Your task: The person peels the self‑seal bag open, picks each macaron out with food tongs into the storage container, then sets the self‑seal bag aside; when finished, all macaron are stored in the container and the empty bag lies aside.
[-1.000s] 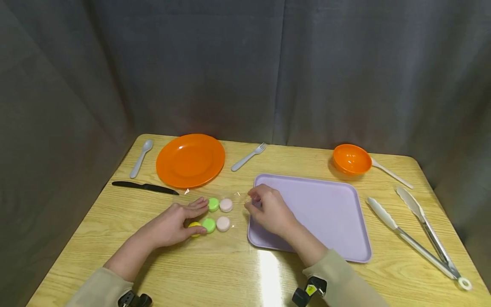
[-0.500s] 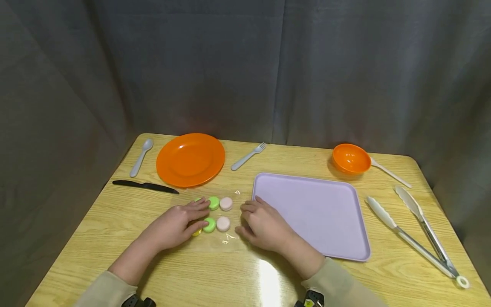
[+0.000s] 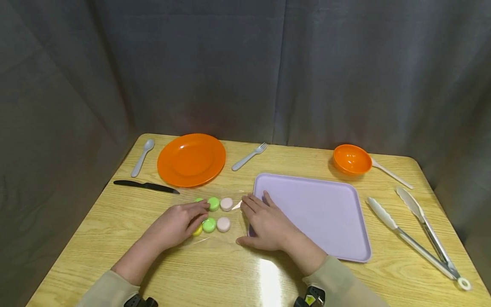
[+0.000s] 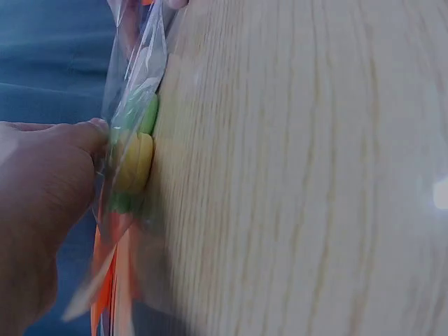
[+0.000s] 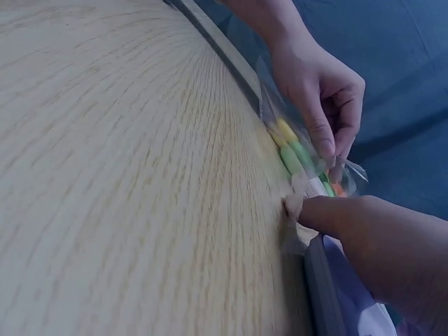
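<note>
A clear plastic bag (image 3: 230,213) holding green, pink and yellow macarons (image 3: 213,204) lies on the wooden table between my hands. My left hand (image 3: 178,224) grips the bag's left end, with fingers over the top row and thumb by the yellow macaron (image 3: 197,230). The left wrist view shows that thumb (image 4: 87,140) against the bag beside the yellow macaron (image 4: 133,162). My right hand (image 3: 266,224) lies flat with straight fingers on the bag's right end, partly over the left edge of the lilac tray (image 3: 318,213). In the right wrist view its fingertip (image 5: 294,206) presses the bag (image 5: 301,157) down.
An orange plate (image 3: 191,160), grey spoon (image 3: 142,157), black knife (image 3: 145,186) and grey fork (image 3: 249,156) lie at the back left. An orange bowl (image 3: 350,159) with a cream spoon (image 3: 391,172) and metal tongs (image 3: 418,230) are on the right.
My right hand stopped pinching the bag's right end, came down beside the macarons and spread flat on the bag. The left hand stayed put on the macarons.
</note>
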`<state>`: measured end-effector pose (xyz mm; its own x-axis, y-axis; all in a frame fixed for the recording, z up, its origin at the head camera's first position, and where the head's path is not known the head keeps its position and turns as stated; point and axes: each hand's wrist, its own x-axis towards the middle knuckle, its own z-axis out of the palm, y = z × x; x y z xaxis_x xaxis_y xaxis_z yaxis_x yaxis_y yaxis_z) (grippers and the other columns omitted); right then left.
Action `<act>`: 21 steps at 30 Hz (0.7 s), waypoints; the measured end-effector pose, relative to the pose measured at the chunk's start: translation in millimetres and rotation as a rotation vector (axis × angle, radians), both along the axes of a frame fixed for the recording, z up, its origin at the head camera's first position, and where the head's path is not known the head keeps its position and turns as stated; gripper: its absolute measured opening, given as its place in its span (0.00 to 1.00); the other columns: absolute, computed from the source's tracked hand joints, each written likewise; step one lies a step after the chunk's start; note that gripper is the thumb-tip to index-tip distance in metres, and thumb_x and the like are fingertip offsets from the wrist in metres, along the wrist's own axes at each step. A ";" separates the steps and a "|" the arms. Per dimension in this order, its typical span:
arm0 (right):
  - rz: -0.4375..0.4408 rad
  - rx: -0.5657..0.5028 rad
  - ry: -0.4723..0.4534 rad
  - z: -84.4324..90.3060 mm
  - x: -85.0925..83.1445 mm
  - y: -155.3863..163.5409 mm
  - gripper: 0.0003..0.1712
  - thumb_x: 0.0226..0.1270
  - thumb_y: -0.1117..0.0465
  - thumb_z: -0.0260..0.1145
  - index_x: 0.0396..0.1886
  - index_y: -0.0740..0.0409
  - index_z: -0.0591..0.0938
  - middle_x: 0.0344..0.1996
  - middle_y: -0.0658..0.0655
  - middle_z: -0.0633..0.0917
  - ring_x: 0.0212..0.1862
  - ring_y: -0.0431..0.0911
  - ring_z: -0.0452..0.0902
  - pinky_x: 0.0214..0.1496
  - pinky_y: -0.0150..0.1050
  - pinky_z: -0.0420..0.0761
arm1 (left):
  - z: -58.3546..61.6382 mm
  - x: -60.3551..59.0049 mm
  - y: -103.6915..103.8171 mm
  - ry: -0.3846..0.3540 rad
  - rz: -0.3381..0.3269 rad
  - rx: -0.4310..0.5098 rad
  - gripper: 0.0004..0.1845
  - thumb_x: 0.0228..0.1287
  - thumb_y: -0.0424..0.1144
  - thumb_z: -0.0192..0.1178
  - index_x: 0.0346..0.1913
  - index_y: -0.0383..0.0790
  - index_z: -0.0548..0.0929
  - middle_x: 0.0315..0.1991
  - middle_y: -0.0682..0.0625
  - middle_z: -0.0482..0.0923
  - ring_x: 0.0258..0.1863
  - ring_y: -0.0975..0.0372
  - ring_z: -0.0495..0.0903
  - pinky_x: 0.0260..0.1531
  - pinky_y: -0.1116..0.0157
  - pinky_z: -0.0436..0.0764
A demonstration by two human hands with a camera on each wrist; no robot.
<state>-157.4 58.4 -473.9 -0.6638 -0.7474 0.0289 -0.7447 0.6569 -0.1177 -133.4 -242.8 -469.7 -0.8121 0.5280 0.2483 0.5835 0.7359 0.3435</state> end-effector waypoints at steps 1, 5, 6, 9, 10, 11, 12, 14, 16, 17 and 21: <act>-0.001 0.007 -0.007 0.5 -0.1 0.5 0.58 0.68 0.24 0.62 0.78 0.67 0.70 0.79 0.65 0.66 0.81 0.59 0.56 0.81 0.67 0.48 | 0.5 0.1 -0.2 -0.007 0.008 0.011 0.11 0.77 0.40 0.67 0.55 0.41 0.90 0.61 0.46 0.85 0.62 0.53 0.83 0.61 0.51 0.82; 0.000 0.013 -0.014 -0.7 -0.6 1.0 0.58 0.69 0.23 0.61 0.78 0.67 0.70 0.80 0.65 0.65 0.81 0.59 0.55 0.80 0.69 0.47 | 2.3 1.3 -2.2 -0.027 0.036 0.056 0.11 0.79 0.41 0.64 0.56 0.41 0.88 0.62 0.46 0.84 0.63 0.53 0.82 0.62 0.50 0.81; -0.001 0.016 -0.014 -0.8 -0.6 1.0 0.58 0.69 0.23 0.61 0.78 0.66 0.70 0.80 0.64 0.65 0.82 0.58 0.55 0.80 0.69 0.46 | 2.7 1.5 -2.7 -0.027 0.038 0.065 0.11 0.80 0.41 0.63 0.56 0.41 0.87 0.63 0.46 0.84 0.63 0.53 0.82 0.62 0.50 0.81; -0.004 0.022 -0.014 -1.1 -0.3 0.1 0.59 0.69 0.22 0.60 0.78 0.66 0.69 0.80 0.64 0.65 0.82 0.58 0.55 0.80 0.69 0.45 | 3.0 3.0 -4.1 -0.022 0.044 0.078 0.11 0.81 0.41 0.61 0.57 0.41 0.86 0.63 0.45 0.83 0.62 0.53 0.83 0.61 0.51 0.82; -0.005 0.024 -0.014 -1.0 -0.1 -0.2 0.59 0.69 0.22 0.60 0.78 0.66 0.69 0.80 0.64 0.65 0.82 0.58 0.55 0.80 0.68 0.45 | 2.8 3.4 -4.2 -0.021 0.045 0.079 0.11 0.82 0.41 0.60 0.57 0.41 0.85 0.63 0.45 0.83 0.62 0.53 0.83 0.60 0.51 0.82; -0.006 0.026 -0.012 -1.0 0.0 -0.5 0.59 0.69 0.22 0.59 0.78 0.66 0.70 0.80 0.64 0.65 0.82 0.58 0.55 0.80 0.69 0.45 | 2.3 3.8 -4.4 -0.015 0.048 0.077 0.11 0.82 0.41 0.60 0.57 0.41 0.85 0.63 0.45 0.83 0.61 0.53 0.83 0.59 0.51 0.83; -0.006 0.027 -0.010 -0.8 0.1 -0.7 0.59 0.69 0.21 0.59 0.78 0.66 0.70 0.80 0.64 0.65 0.82 0.57 0.55 0.80 0.69 0.45 | 1.8 4.0 -4.4 -0.008 0.051 0.075 0.11 0.82 0.41 0.60 0.57 0.41 0.84 0.63 0.45 0.83 0.61 0.52 0.84 0.58 0.51 0.83; -0.006 0.026 -0.010 -0.8 -0.1 -1.7 0.59 0.70 0.21 0.58 0.79 0.65 0.69 0.80 0.64 0.65 0.81 0.58 0.56 0.80 0.69 0.45 | 1.5 4.2 -4.5 0.011 0.054 0.071 0.09 0.82 0.40 0.61 0.56 0.42 0.84 0.59 0.47 0.86 0.56 0.55 0.86 0.55 0.53 0.86; -0.002 0.016 -0.005 -0.5 -0.9 -3.1 0.58 0.71 0.21 0.57 0.79 0.66 0.69 0.79 0.64 0.66 0.81 0.58 0.57 0.80 0.69 0.45 | 1.8 3.5 -4.8 0.046 0.045 0.065 0.08 0.80 0.38 0.62 0.55 0.43 0.84 0.54 0.50 0.88 0.50 0.59 0.88 0.50 0.55 0.88; -0.001 0.014 -0.004 0.1 -1.1 -4.0 0.58 0.71 0.22 0.56 0.79 0.66 0.68 0.79 0.64 0.66 0.81 0.58 0.57 0.80 0.68 0.44 | 2.2 2.7 -5.2 0.066 0.036 0.061 0.07 0.79 0.37 0.63 0.54 0.43 0.85 0.51 0.51 0.89 0.47 0.61 0.89 0.47 0.57 0.89; 0.001 0.010 0.001 2.5 -2.2 -7.1 0.58 0.71 0.22 0.58 0.79 0.66 0.68 0.79 0.65 0.66 0.80 0.58 0.58 0.80 0.69 0.45 | 5.8 -1.0 -5.3 0.157 -0.008 0.052 0.09 0.73 0.33 0.69 0.52 0.43 0.87 0.44 0.54 0.90 0.40 0.64 0.88 0.41 0.59 0.89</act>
<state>-159.6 51.2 -471.4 -0.6629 -0.7484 0.0220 -0.7455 0.6572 -0.1109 -134.5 -248.1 -463.9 -0.7567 0.5178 0.3990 0.6391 0.7144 0.2849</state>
